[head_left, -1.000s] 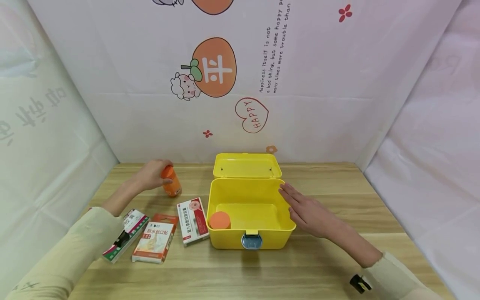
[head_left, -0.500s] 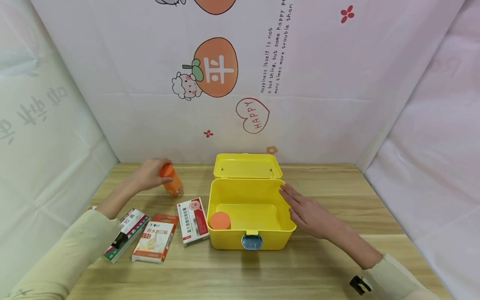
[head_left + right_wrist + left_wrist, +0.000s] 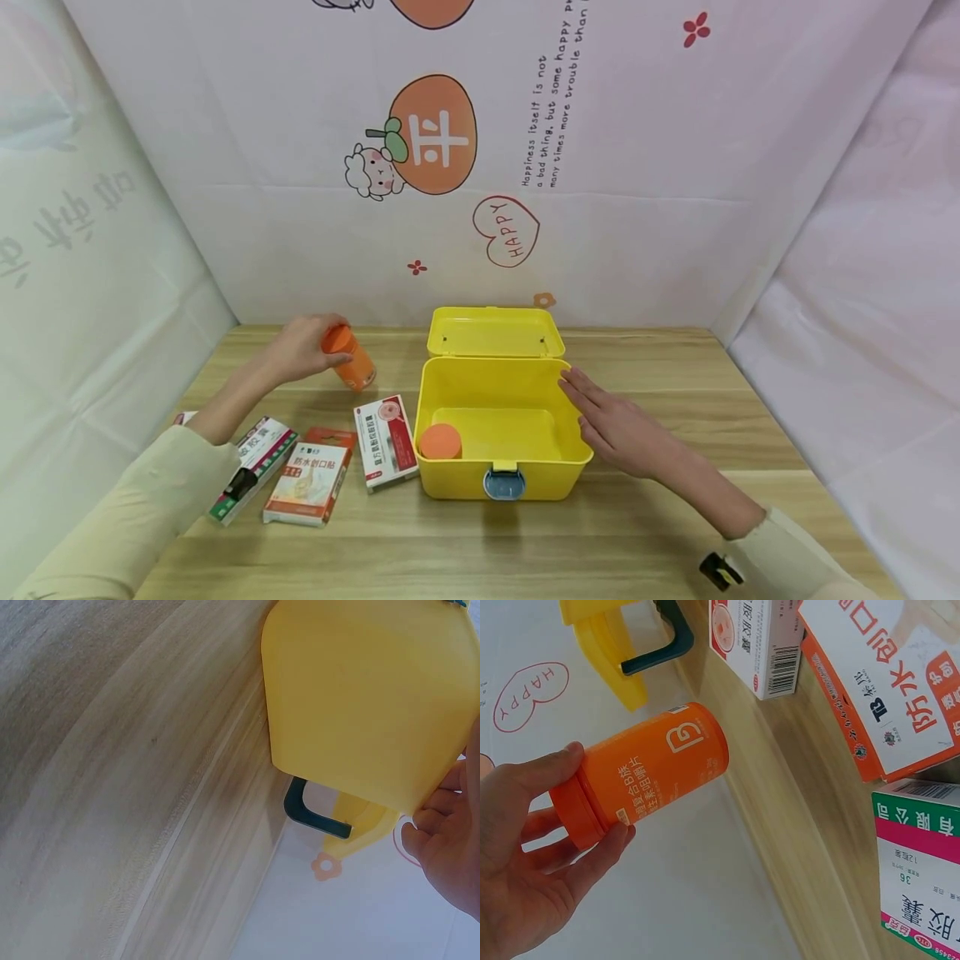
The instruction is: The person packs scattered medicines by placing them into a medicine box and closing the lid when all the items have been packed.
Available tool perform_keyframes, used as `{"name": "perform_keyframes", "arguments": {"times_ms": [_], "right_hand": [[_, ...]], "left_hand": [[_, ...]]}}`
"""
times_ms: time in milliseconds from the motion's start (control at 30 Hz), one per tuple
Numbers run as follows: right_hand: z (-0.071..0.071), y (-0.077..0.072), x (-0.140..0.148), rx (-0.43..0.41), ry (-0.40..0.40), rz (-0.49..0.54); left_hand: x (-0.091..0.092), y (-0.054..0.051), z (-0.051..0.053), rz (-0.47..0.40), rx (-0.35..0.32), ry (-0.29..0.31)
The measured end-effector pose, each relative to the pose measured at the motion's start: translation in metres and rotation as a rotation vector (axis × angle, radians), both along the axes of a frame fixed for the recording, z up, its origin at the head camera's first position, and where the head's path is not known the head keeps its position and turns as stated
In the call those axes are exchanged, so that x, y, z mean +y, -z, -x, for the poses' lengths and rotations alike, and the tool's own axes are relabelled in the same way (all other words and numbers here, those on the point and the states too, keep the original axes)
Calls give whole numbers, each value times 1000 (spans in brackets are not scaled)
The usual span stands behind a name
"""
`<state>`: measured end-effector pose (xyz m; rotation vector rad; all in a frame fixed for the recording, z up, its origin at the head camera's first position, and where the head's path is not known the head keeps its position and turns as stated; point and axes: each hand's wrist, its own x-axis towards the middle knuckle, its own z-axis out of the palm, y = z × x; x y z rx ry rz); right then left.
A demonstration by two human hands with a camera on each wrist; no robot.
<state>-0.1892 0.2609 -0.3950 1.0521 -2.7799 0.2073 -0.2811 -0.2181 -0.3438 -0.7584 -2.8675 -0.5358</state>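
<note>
My left hand (image 3: 303,346) grips an orange bottle (image 3: 354,363) around its cap, with thumb and fingers on opposite sides. In the left wrist view the bottle (image 3: 656,761) lies tilted and shows white lettering. My right hand (image 3: 618,429) touches the right rim of a yellow storage box (image 3: 504,387), fingers mostly straight. The box stands with its lid (image 3: 495,331) swung back. Inside, at the front left corner, sits a round orange cap top (image 3: 440,442); what is below it is hidden by the wall. In the right wrist view the hand (image 3: 450,832) meets the box's edge.
Left of the box lie a red and white carton (image 3: 385,443), an orange and white plaster box (image 3: 309,482) and a green and white carton (image 3: 258,458), partly under my left sleeve. A dark green handle (image 3: 319,817) is behind the box. White printed cloth walls surround the wooden table (image 3: 420,550).
The orange bottle, in my left hand, has shifted slightly right and leans more toward the box. My right hand and the box have stayed in place.
</note>
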Motion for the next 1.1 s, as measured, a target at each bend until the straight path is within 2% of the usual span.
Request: {"name": "perform_keyframes", "arguments": {"times_ms": [467, 733, 1100], "right_hand": [[0, 0, 0, -8, 4, -5], [0, -1, 0, -12, 12, 4], [0, 0, 1, -14, 6, 11]], "left_hand": [[2, -6, -3, -49, 1, -12], [5, -13, -5, -60, 41, -11], [8, -18, -12, -65, 23, -9]]}}
